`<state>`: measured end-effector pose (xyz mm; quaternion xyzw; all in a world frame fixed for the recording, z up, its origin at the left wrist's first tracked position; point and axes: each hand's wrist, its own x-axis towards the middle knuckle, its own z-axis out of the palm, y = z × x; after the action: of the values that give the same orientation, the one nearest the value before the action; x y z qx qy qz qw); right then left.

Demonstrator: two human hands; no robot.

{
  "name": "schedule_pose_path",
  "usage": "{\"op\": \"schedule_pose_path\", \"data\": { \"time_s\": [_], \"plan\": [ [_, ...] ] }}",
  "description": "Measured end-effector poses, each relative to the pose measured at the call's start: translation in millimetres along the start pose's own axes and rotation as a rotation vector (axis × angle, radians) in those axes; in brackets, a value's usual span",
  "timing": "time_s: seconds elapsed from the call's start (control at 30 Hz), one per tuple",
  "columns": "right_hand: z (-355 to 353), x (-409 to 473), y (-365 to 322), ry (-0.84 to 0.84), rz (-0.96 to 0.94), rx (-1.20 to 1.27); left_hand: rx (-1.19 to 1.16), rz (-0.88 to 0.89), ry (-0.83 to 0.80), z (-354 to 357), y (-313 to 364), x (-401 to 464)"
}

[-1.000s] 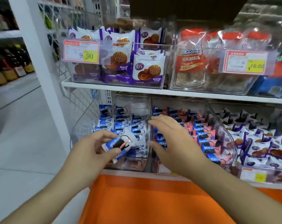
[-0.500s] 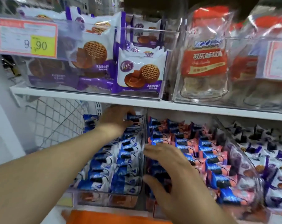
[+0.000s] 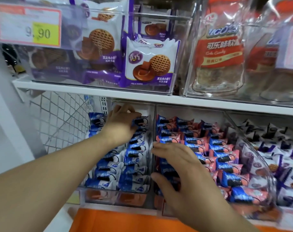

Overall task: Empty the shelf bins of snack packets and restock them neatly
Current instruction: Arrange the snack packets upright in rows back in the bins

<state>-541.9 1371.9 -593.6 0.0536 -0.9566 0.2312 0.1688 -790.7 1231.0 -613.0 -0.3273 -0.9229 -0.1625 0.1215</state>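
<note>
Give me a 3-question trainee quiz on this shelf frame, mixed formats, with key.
1. True or false: the left hand reaches to the back of the bin of blue-and-white packets.
2. Multiple choice: the right hand lies over
A. the upper-shelf waffle biscuit packs
B. the front of the bin of pink-and-blue packets
C. the orange surface
3. Fill in: the price tag on the upper left bin reads 9.__.

Key: 1 true; 2 B; 3 90.
</note>
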Motion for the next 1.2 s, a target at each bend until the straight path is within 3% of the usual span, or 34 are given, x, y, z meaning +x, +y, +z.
{"op": "schedule_pose_path", "data": {
  "time_s": [0.1,0.27,0.53,0.83,1.03,1.2],
  "plan": [
    [-1,-1,-2,0.004,0.005,0.011,-0.06,0.051,0.031,-2,-1,-25],
    [-2,0,-7,-0.01,0.011,-0.015,0.037,0.022,-0.28,5,3,-44],
    [-2,2,-8,-0.026,0.026,-0.021,-0.011,0.086,-0.389,5,0,-34],
    [-2,0,-7,-0.015,0.027,-0.016,-0.134,0.09,-0.286,-5,16,-55],
    [-1,0,-8,-0.014,0.038,-0.009,0.009,0.061,-0.274,-2,21,-67],
    [0,0,-7,-0.009,0.039,-0.009,-0.076,0.001,-0.282,-5,18,-69]
  ]
}}
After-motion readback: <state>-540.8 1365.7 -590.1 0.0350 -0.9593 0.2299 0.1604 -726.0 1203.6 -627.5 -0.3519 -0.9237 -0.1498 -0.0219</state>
